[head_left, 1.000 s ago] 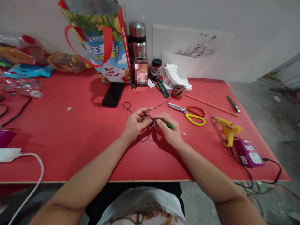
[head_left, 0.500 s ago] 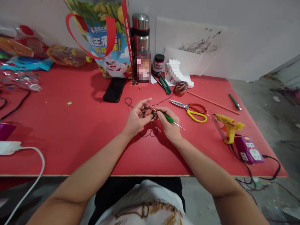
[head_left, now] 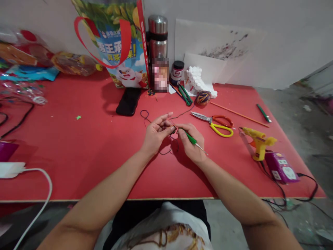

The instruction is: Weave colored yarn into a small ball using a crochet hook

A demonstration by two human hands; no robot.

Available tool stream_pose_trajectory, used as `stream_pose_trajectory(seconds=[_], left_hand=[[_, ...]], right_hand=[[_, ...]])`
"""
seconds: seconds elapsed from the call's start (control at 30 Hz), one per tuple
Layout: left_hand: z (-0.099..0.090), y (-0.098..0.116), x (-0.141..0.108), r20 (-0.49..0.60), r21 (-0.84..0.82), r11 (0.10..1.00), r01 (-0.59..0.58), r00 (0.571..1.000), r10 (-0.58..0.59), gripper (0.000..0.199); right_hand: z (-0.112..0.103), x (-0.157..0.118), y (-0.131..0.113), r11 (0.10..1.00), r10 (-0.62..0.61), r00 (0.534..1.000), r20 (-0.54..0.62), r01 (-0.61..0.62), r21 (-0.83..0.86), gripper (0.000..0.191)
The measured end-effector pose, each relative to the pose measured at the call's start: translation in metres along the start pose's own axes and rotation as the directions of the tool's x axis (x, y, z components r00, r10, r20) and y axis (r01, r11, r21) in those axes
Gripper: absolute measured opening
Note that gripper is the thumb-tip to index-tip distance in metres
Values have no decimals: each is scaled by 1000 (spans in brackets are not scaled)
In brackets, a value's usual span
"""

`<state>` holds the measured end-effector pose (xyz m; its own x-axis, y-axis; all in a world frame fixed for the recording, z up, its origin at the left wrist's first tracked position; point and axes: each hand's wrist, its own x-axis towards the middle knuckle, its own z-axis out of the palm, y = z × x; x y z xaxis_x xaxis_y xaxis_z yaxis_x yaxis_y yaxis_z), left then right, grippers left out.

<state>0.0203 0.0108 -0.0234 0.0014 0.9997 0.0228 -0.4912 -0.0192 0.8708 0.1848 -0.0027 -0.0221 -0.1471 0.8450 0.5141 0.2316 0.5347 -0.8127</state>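
Observation:
My left hand (head_left: 157, 133) pinches a small piece of dark crochet work (head_left: 173, 130) between thumb and fingers, most of it hidden by them. Dark yarn (head_left: 166, 152) loops beneath the fingers onto the table, and a strand runs from the multicoloured yarn ball (head_left: 203, 98) towards this hand. In my right hand (head_left: 192, 140) is a crochet hook (head_left: 191, 138) with a green handle, held like a pen. Its rear metal end points down to the right, while its front tip meets the work at my left fingertips.
On the red table (head_left: 91, 166) lie scissors (head_left: 221, 127), a phone (head_left: 128, 101), a green cutter (head_left: 185, 95) and an orange stick (head_left: 239, 114). A yellow glue gun (head_left: 257, 142) stands by a purple power box (head_left: 282, 168) at right. Behind are a gift bag (head_left: 125, 52) and a steel flask (head_left: 158, 36).
The whole view has shifted slightly. My right hand has drawn a little away from my left, with the hook still in it. The left thumb now covers more of the crochet work.

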Motion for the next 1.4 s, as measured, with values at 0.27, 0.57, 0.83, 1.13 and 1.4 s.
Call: stream_pose_trajectory(seconds=[0.27,0.57,0.83,1.13,1.4], left_hand=[[7,9,-5,-17,-274,928,253,963,-268,54],[5,13,-5,0,-149,975,166,986,-168,54],[10,10,-10,47,68,996,-66,997,63,50],[16,7,-13,21,-156,983,92,996,-90,52],[10,7,-9,20,-94,993,70,997,-68,57]], right_hand=[[-2,-5,2,996,-74,997,12,75,-47,23],[-13,-3,-2,995,-99,993,58,98,16,23],[-10,-5,-5,998,-55,997,45,55,4,20],[-6,-7,-3,994,-89,996,15,90,-69,23],[-8,-4,-1,973,-211,977,34,214,-90,31]])
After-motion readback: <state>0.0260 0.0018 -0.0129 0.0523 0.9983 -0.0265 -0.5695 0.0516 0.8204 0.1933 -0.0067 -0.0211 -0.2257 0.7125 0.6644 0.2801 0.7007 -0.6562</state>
